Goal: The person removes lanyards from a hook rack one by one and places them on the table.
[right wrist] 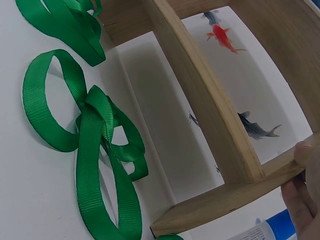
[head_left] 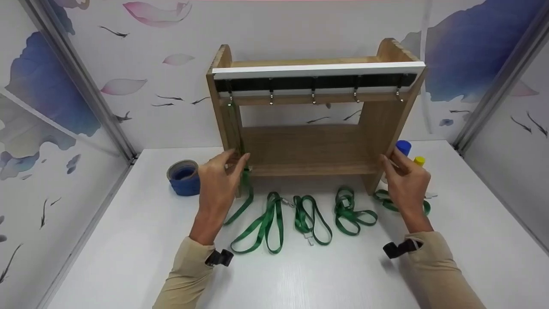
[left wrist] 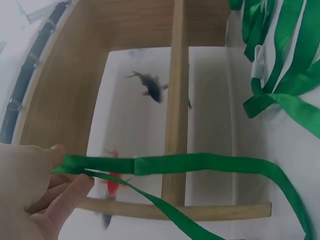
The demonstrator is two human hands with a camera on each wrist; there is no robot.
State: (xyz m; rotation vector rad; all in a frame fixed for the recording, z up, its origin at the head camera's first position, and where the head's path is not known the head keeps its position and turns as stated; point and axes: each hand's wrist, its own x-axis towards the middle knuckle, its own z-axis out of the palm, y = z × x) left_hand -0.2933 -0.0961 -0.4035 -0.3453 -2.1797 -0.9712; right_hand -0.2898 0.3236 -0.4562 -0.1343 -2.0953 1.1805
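Note:
A small wooden rack (head_left: 309, 148) stands at the back of the table, with a row of metal hooks along its front bar. My left hand (head_left: 221, 176) is at the rack's left side and pinches a green lanyard (left wrist: 200, 162) between thumb and fingers. Its strap (head_left: 245, 208) runs down onto the table, and the part within the fingers is hidden. On the other side, my right hand (head_left: 405, 182) grips the edge of the right side panel (right wrist: 215, 205), thumb inside and fingers outside.
Several green lanyards (head_left: 311, 216) lie looped before the rack. A roll of blue tape (head_left: 184, 182) sits at left. Behind the right hand stand things with a blue cap (head_left: 403, 147) and a yellow cap (head_left: 419, 161). Printed panels enclose the table.

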